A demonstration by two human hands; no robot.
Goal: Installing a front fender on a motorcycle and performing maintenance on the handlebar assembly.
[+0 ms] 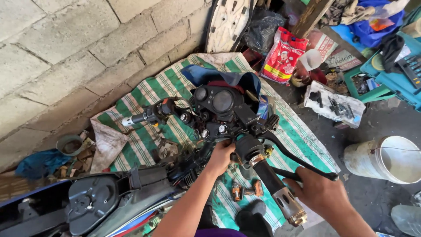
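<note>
The handlebar [210, 116] runs from upper left down to lower right (its metal-tipped grip nearest the camera); left hand [220, 156] pinches beneath the switch housing [247, 147], right hand [322, 193] curls around a dark tool [287, 174].

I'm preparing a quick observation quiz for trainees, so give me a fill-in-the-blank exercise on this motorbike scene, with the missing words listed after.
1. The left hand touches the motorcycle handlebar just below the round ____.
2. The right hand is at the black brake ____, beside the handlebar grip.
3. The striped cloth under the bike is white and ____.
4. The white bucket stands on the person's ____ side.

Missing words: gauges; lever; green; right
</note>
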